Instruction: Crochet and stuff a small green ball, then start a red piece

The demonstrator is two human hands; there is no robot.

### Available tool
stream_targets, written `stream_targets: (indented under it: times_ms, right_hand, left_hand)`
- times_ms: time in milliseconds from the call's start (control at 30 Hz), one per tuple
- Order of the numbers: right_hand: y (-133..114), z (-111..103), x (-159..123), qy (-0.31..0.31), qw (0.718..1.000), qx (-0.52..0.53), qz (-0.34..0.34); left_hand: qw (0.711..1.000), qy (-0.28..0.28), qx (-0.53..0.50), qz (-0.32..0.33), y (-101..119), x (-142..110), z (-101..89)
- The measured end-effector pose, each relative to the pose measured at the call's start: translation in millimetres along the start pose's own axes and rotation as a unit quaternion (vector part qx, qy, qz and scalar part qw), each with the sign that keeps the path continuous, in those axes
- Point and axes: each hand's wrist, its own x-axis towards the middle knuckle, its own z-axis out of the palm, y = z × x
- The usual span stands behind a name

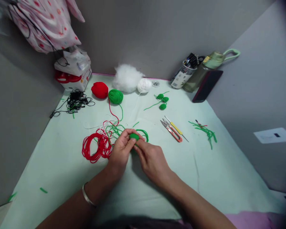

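Note:
Near the middle of the table, my left hand (122, 147) is closed around a small green crocheted piece (134, 136). My right hand (150, 156) is closed too, its thumb and fingertips pinched at the piece's lower right edge. Whether a strand or a small tool is also between those fingertips is hidden. A loop of green yarn (144, 133) lies just beyond my fingers. Loose red yarn (95, 148) lies coiled left of my left hand, with tangled green and white strands behind it.
Thread snips (171, 131) and a yellow-handled crochet hook (176, 128) lie to the right. Behind are a red yarn ball (99, 90), green yarn ball (115, 96), white yarn ball (144, 85), stuffing (127, 78) and green crocheted leaves (162, 107). A phone (207, 86) leans on a bottle (193, 78).

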Motion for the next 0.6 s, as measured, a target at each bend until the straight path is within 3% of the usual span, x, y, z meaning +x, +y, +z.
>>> stream_targets:
  times_ms: [100,200,400,600]
  right_hand:
    - [-6,8,-2,0.014,1.0,-0.012,-0.017]
    - [-8,9,0,0.021,0.999,0.04,-0.007]
    - [0,-9,9,0.012,0.987,0.16,0.001]
    - [2,-17,7,0.127,0.985,0.076,-0.083]
  left_hand:
    - [1.0,0.005,-0.006,-0.004,1,0,-1.2]
    - [1.0,0.004,-0.014,-0.014,6,1,-2.4]
    - [0.999,0.013,-0.038,-0.004,18,3,-2.6]
    - [0.999,0.033,-0.035,0.016,20,5,-2.6]
